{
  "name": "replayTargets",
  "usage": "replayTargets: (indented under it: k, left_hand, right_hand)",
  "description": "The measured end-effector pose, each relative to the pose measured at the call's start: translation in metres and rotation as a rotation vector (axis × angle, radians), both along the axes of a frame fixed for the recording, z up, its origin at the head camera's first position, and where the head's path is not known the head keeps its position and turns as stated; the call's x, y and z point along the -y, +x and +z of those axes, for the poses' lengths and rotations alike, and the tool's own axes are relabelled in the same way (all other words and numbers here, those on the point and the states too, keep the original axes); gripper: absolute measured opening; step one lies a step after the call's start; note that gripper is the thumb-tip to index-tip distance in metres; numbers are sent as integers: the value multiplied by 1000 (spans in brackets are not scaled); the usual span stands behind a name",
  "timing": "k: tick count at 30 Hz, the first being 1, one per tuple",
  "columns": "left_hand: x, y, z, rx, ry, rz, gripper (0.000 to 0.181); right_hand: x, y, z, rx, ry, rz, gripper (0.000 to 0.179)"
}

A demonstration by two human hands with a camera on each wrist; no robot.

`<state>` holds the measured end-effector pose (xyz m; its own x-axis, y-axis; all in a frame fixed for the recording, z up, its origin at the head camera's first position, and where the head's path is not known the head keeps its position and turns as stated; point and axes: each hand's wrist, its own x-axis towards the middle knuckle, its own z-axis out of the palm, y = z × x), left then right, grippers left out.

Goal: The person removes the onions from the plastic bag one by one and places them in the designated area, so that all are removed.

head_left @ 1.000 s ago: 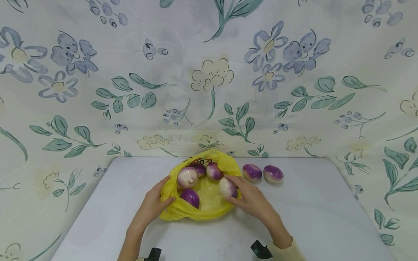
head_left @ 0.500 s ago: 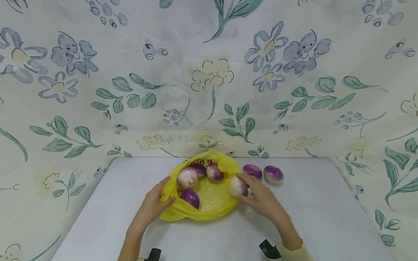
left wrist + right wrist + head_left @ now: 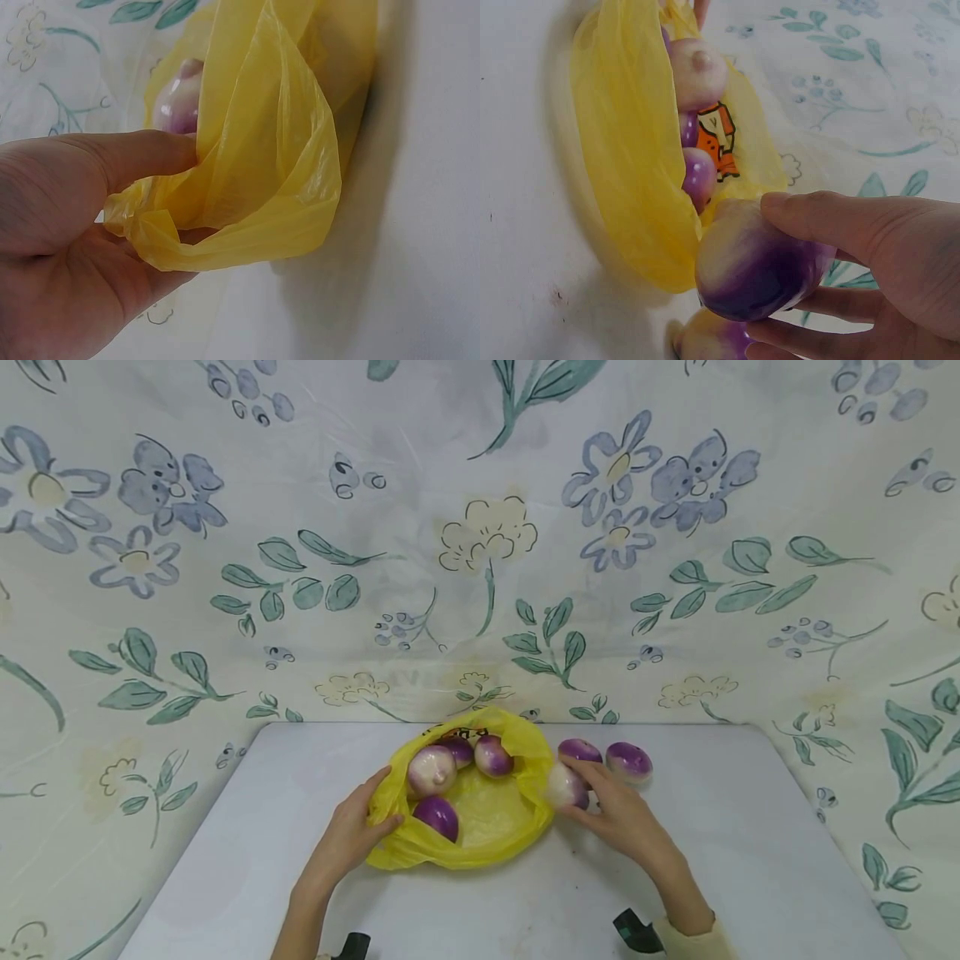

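A yellow plastic bag lies with its mouth spread wide. Several glossy purple-and-white turnips sit inside: a pale turnip, a darker turnip low on the left, and others at the back. My left hand pinches the bag's left rim between thumb and fingers; the left wrist view shows the folded yellow film there. Just outside the bag's right rim, my right hand holds a turnip by thumb and fingers, white end toward the bag.
Behind my right hand, two turnips rest on the white table: a nearer-left turnip, partly covered by the hand, and a turnip to its right. A floral cloth rises along the table's back edge.
My right hand has carried the turnip rightward, from inside the bag's mouth to just beyond its right rim. The left hand stays on the bag's left rim.
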<state>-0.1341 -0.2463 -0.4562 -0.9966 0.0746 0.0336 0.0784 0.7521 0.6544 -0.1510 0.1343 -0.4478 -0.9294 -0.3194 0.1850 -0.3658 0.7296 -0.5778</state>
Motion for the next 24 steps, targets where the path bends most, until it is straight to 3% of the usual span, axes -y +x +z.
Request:
replayTargets:
  k: [15,24]
  left_hand:
    - [1,0,-1,-16,-1,-6,73]
    - [1,0,-2,-25,-4,-8,73]
  right_hand:
    - [-20,0,-4,36,50,-63,70]
    - [-34,-4,-5,-6,23,-73,71]
